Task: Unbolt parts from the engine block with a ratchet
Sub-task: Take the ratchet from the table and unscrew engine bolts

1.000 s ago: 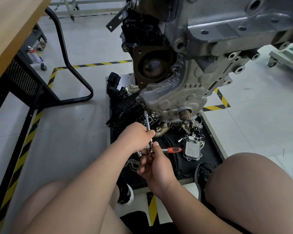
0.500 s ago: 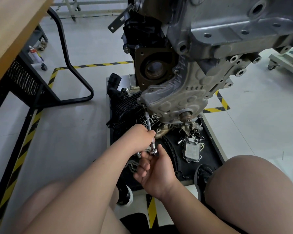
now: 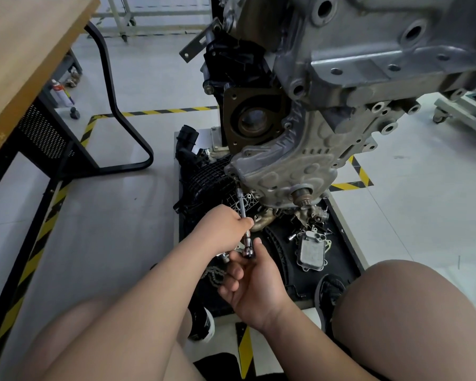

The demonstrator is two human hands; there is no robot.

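- Gripping the extension bar [image 3: 242,206] mid-shaft: left hand [image 3: 224,228], fingers curled tight round it, back of the hand up.
- Pinching the ratchet [image 3: 249,253] head at the bar's lower end: right hand [image 3: 256,281], thumb and forefinger closed on it, remaining fingers loosely curled beneath. Handle hidden behind the palm.
- Bar tilted, upper tip set against the lower left edge of the engine block [image 3: 341,78]; bolt there too small to make out.
- Block hanging over a black tray [image 3: 340,243], filling the upper right of view.
- On the tray: ribbed black manifold [image 3: 206,182] just left of the bar, silver cooler plate [image 3: 312,251] right of the hands, chain [image 3: 213,274] partly under the left forearm, small loose hardware near the cooler.
- Beyond: wooden bench [image 3: 25,45] far left, yellow-black floor tape [image 3: 52,213] beside it, bare knees at the bottom edge.
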